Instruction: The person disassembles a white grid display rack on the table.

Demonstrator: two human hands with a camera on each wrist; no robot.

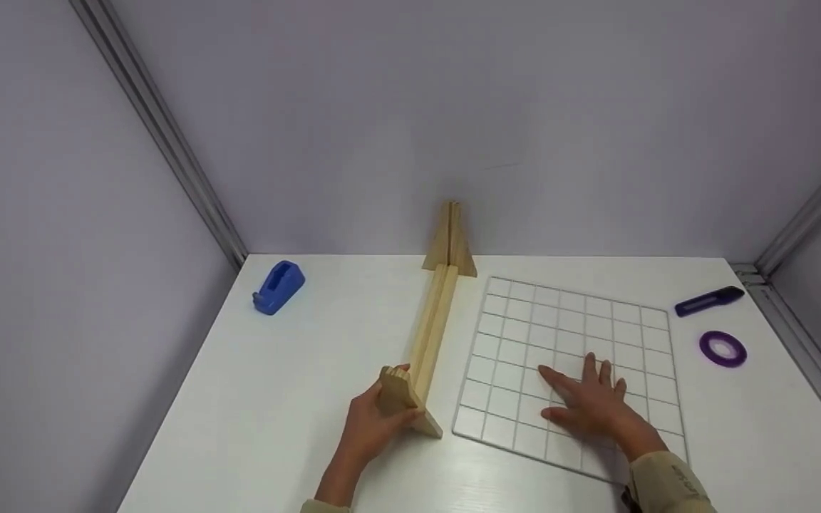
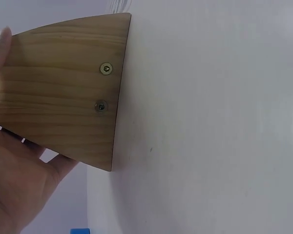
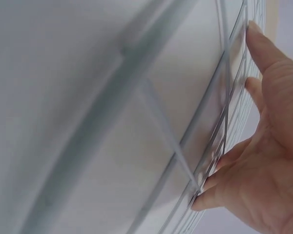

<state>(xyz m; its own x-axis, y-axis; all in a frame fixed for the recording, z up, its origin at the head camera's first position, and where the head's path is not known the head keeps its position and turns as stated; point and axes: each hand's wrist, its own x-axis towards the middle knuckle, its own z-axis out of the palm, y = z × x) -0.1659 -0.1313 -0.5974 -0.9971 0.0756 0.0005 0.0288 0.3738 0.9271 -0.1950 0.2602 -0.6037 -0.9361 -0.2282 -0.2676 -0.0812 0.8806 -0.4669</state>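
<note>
A wooden stand (image 1: 430,320), two parallel rails joining a tapered end piece at each end, runs from the near table toward the back wall. My left hand (image 1: 375,425) grips its near end piece (image 1: 421,420), thumb on the outer face and fingers behind. The left wrist view shows two screws in that wooden end piece (image 2: 63,92). To the right a white wire grid panel (image 1: 507,377) lies on the table. My right hand (image 1: 592,406) rests on the grid with fingers spread; in the right wrist view its fingertips (image 3: 200,202) are at the wires.
A blue tape dispenser (image 1: 279,288) stands at the back left of the white table (image 1: 296,399). Right of the grid lie a dark utility knife (image 1: 699,304) and a purple ring-shaped roll (image 1: 705,347). Grey walls with metal frame posts (image 1: 168,135) bound the table.
</note>
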